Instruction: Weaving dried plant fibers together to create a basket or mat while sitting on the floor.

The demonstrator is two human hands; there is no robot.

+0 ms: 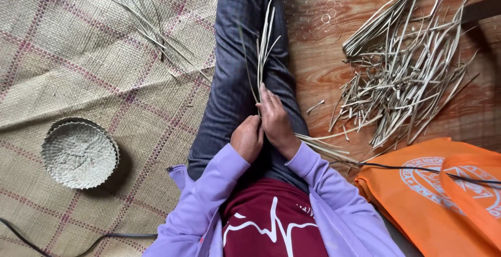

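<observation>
I sit with my leg in dark jeans (235, 69) stretched out. Both hands meet over my lap on a small bunch of pale dried leaf strips (265, 43) that stick up along my leg. My left hand (247, 138) is curled into a fist around the lower ends of the strips. My right hand (275, 120) lies next to it with fingers pressed on the same strips. More strip ends (323, 145) trail out to the right from under my right wrist.
A round woven basket (79, 153) lies on the woven mat (78, 69) at left. Loose strips (151, 32) lie on the mat. A large pile of strips (402, 74) covers the wooden floor at right. An orange cloth bag (443, 194) and black cable (417, 169) are lower right.
</observation>
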